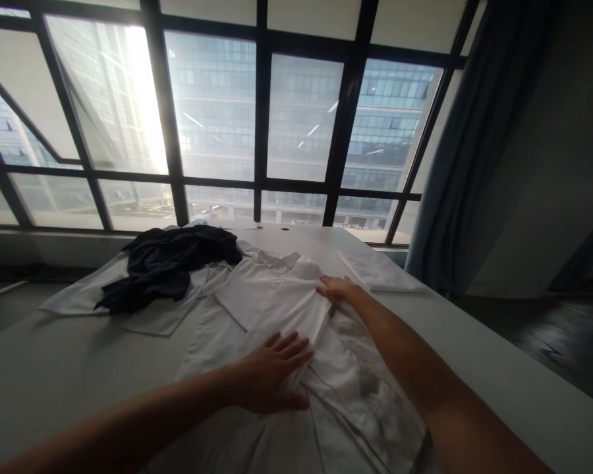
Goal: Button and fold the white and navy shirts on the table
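Note:
A white collared shirt (pixel 261 296) lies spread on the grey table (pixel 54 375), collar toward the window, with one side folded over its middle. My left hand (pixel 271 372) rests flat on the shirt's lower middle, fingers spread and open. My right hand (pixel 338 288) lies flat farther up, on the right edge of the folded part near the collar, fingers stretched out. Neither hand holds anything.
A dark navy garment (pixel 170 263) is heaped on another white garment (pixel 86 296) at the back left. A folded white garment (pixel 380 271) lies at the back right. Large windows stand behind the table. A dark curtain (pixel 467 151) hangs at the right.

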A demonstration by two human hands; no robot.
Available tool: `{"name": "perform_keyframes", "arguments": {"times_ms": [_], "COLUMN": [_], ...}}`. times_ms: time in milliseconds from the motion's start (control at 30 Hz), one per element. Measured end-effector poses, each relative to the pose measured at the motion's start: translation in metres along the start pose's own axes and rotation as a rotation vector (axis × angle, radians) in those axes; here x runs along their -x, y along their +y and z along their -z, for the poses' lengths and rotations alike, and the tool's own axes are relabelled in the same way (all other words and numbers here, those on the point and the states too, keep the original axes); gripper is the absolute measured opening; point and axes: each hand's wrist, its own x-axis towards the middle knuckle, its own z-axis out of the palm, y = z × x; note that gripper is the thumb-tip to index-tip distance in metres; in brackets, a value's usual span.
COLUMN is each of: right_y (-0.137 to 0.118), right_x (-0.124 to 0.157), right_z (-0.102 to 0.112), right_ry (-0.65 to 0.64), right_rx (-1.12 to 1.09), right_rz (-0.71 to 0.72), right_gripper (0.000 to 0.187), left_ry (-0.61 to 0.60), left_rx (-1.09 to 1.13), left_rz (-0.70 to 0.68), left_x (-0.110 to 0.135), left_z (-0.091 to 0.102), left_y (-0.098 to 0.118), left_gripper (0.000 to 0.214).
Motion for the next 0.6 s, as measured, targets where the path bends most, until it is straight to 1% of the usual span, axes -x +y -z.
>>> {"name": "perform_keyframes", "arguments": {"times_ms": [33,67,100,167,200,233,300,367,433,500,600], "right_y": [-0.005,-0.011,-0.018,-0.028,-0.031,-0.032,-0.027,-0.017,-0.008,-0.006,-0.017], "right_x": [-0.005,-0.009,-0.014,-0.024,-0.028,-0.032,-0.040,-0.046,-0.051,-0.055,-0.059], "right_z": [0.006,0.010,0.012,0.009,0.004,-0.001,-0.012,-0.019,-0.020,-0.016,-0.008], "right_ry": [0.013,0.058,0.125,0.238,0.242,0.213,0.123,0.082,0.074,0.059,0.089], "right_rx": [0.027,0.052,0.068,0.068,0.051,0.025,-0.036,-0.075,-0.071,-0.041,-0.005], "right_rz": [-0.015,-0.018,-0.002,0.068,0.097,0.112,0.103,0.087,0.086,0.077,0.071], "right_gripper": [0.068,0.065,0.064,0.064,0.065,0.066,0.070,0.074,0.078,0.080,0.076], "left_ry": [0.018,0.052,0.101,0.216,0.257,0.264,0.226,0.171,0.137,0.114,0.143], "left_rx": [0.025,0.040,0.035,-0.063,-0.141,-0.202,-0.250,-0.230,-0.209,-0.218,-0.265], "left_rz": [0.003,0.018,0.050,0.164,0.234,0.315,0.487,0.590,0.613,0.593,0.576], "left_x": [-0.006,-0.012,-0.018,-0.027,-0.029,-0.029,-0.027,-0.022,-0.020,-0.024,-0.039], "left_z": [0.005,0.013,0.021,0.037,0.043,0.047,0.050,0.049,0.049,0.056,0.073], "left_y": [-0.005,-0.014,-0.027,-0.064,-0.086,-0.108,-0.148,-0.175,-0.188,-0.192,-0.201], "left_gripper": [0.075,0.068,0.062,0.057,0.057,0.058,0.061,0.066,0.071,0.070,0.060]}}
